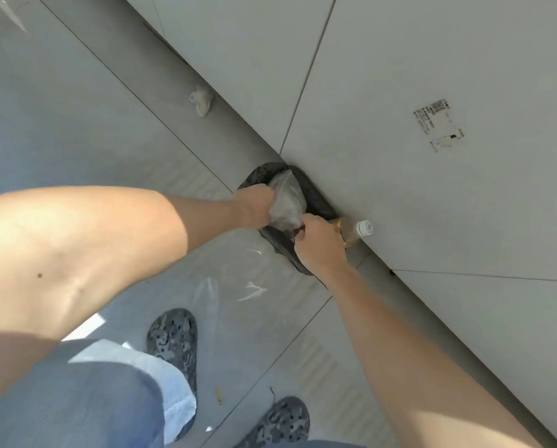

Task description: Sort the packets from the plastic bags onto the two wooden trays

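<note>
Against the foot of the grey wall [432, 59], a black plastic bag [283, 250] sits on the floor, and both hands are at its mouth. The left hand [254, 205] is closed around a clear bag [285, 202] of packets just above the black one; the right hand [315, 244] pinches the black rim, fingers curled tight. Holding that rim down while lifting the clear bag straight up should keep it from snagging. A capped bottle [354, 232] stands just beside the black bag. Grey floor tiles [76, 108] carry scraps of clear film; no wooden trays are in view.
</note>
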